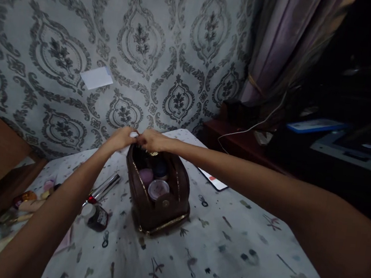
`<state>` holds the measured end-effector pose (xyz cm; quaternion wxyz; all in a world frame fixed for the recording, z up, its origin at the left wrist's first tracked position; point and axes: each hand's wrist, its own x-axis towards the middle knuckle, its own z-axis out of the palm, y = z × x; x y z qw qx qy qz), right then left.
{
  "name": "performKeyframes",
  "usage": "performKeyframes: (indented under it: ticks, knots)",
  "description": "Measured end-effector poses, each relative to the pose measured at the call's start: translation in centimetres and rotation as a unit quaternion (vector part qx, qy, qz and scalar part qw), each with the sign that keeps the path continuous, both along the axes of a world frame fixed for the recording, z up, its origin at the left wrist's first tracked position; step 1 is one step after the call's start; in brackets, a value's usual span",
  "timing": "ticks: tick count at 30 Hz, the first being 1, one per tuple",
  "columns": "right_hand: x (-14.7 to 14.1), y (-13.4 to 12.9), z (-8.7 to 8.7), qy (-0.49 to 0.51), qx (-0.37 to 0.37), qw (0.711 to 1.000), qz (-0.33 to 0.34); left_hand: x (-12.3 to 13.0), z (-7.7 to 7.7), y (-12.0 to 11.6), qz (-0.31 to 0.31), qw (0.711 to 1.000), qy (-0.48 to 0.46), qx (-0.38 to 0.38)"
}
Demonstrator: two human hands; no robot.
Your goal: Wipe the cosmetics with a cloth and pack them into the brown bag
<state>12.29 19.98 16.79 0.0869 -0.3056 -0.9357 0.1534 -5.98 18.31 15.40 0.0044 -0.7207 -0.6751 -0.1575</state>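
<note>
A brown makeup bag (159, 218) with gold zips stands open on the patterned cloth. Inside it lie a round clear-lidded jar (158, 190), a pinkish-purple item (146, 177) and a dark round item (159, 169). Above the bag's far end, my left hand (122, 139) is closed, with a small white object (134, 134) at its fingertips. Close beside it, my right hand (152, 140) has its fingers bent and pressed together; what they grip is hidden. A bit of gold (153, 153) shows just below that hand.
Left of the bag lie a dark bottle with a white cap (96, 216) and silver tubes (106, 187). Brushes and other cosmetics (11, 222) sit farther left, partly behind my left forearm. A tablet-like device (216, 181) lies to the right. A patterned wall (143, 40) rises behind.
</note>
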Motion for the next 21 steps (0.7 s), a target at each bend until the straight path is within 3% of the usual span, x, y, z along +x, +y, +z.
performKeyframes:
  ticks: [6,8,11,14,17,21]
  knots:
    - [-0.2,0.0,0.6,0.011,-0.004,1.000,0.028,-0.1,1.7,-3.7,0.012,0.997,-0.046,0.061]
    - [0.6,-1.3,1.1,0.050,0.012,0.998,0.038,0.2,2.3,-6.5,0.014,0.993,-0.085,0.083]
    - [2.6,-5.8,1.2,0.180,0.010,0.979,0.092,2.0,2.0,-12.4,0.008,0.970,-0.202,0.135]
    - [4.5,-12.0,-0.9,0.266,-0.065,0.938,0.212,5.2,0.0,-19.1,0.035,0.933,-0.315,0.172]
    - [5.2,-17.4,-4.8,0.263,-0.117,0.915,0.283,8.7,-3.7,-24.6,0.030,0.874,-0.460,0.151]
    - [3.8,-21.4,-9.5,0.241,-0.206,0.929,0.189,10.8,-8.6,-28.5,0.054,0.809,-0.570,0.131]
